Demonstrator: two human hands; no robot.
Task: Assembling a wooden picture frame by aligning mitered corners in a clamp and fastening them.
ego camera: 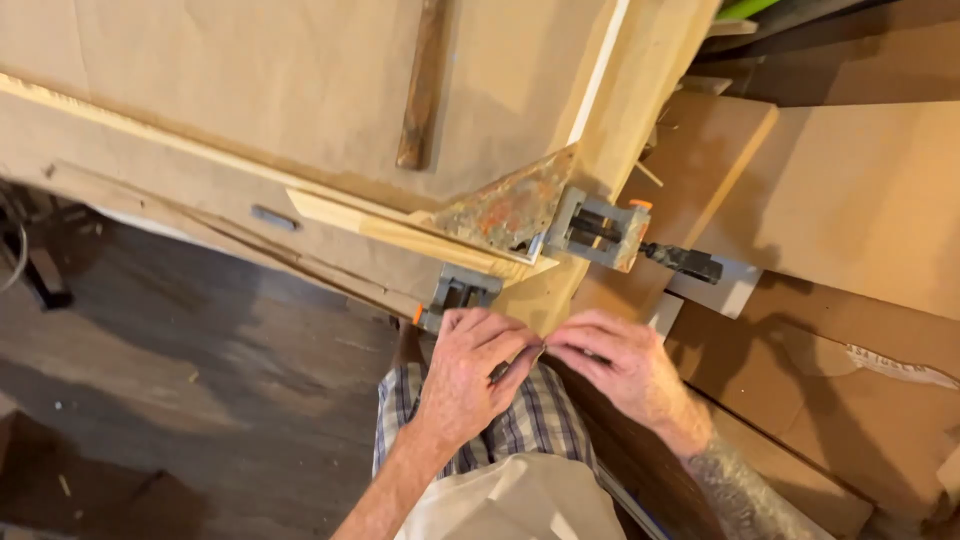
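Right now the left hand (pixel 468 372) and right hand (pixel 622 362) meet fingertip to fingertip, pinching something too small to identify at the outer tip of the wooden corner joint (pixel 535 300), just below the corner clamp (pixel 590 230), so a slip could nudge the glued-looking strips out of square.

Plaid shirt (pixel 520 425); cream apron (pixel 510 500)

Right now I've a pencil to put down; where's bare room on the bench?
Bare brown board left of the wooden handle, above the wood strip. Crowded at the corner clamp, where both hands meet.
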